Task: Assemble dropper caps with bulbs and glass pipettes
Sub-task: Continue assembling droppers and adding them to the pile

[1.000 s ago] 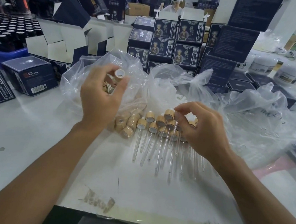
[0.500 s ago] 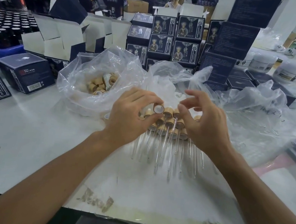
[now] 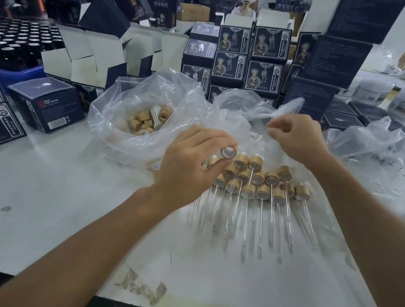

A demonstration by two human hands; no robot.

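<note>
Some things are hard to see: the clear bag on the right [image 3: 371,156] is crinkly and shiny, so what lies inside it cannot be made out, and the far end of the table [image 3: 41,206] is blocked by stacks of dark blue boxes [image 3: 231,56]. The glass pipettes [image 3: 261,224] are see-through, so their thin tips almost fade into the white table. A clear bag on the left [image 3: 136,111] sits open and holds a heap of tan wooden caps [image 3: 147,122]. A middle bag [image 3: 239,122] holds small white bulbs [image 3: 255,140] (only a few peek out past the plastic). In front of the bags lies a pile of finished droppers [image 3: 256,181], each a tan cap with a glass tube sticking out toward the person. The left hand [image 3: 190,162] is held over the left side of that pile, palm down, and pinches one wooden cap [image 3: 228,152] between thumb and fingertips, with the cap's white open end facing the camera. The right hand [image 3: 297,141] is raised over the middle bag, its fingers curled in and pinching the loose edge of the bag's plastic. Both bare arms reach in from the bottom of the view. On the far left stand rows of dark jars [image 3: 13,38], and on the far right white tubs [image 3: 373,88].
</note>
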